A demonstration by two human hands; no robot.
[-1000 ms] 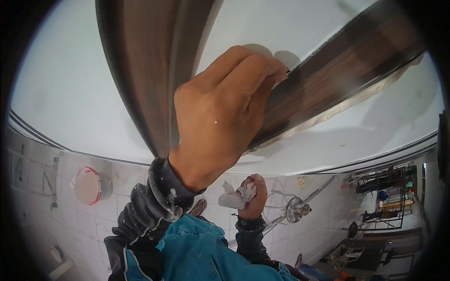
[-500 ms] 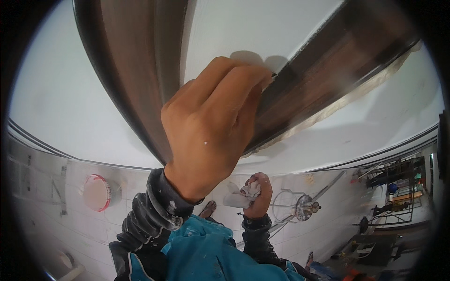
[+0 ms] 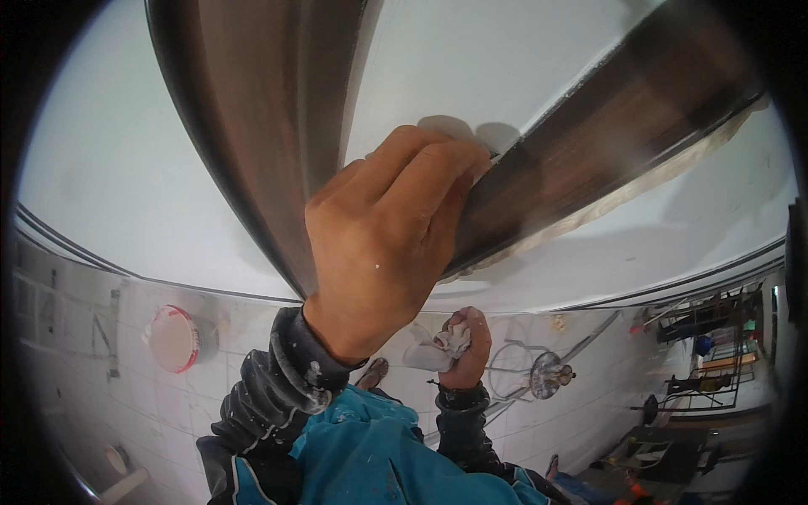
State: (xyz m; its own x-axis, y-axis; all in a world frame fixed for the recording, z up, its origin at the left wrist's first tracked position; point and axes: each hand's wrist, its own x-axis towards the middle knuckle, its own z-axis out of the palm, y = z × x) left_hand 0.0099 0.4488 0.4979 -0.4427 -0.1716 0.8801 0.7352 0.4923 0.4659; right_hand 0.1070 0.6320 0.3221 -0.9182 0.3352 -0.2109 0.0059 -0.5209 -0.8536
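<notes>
My left hand, speckled with white, is pinched at the inner edge of the right dark wood trim, where it meets the white wall; whatever its fingertips hold is hidden. A second wood trim runs behind it on the left, and a ragged pale strip lines the outer edge of the right trim. Lower down, my right hand is closed on a crumpled pale cloth or paper.
On the tiled floor stand a bucket with a red rim at left and a metal stand at right. Dark metal scaffolding is at far right. My sandaled foot shows below.
Compared with a second ago, my left hand has moved lower down along the trim's edge and slightly leftward, still pinched. My right hand keeps its grip on the crumpled piece.
</notes>
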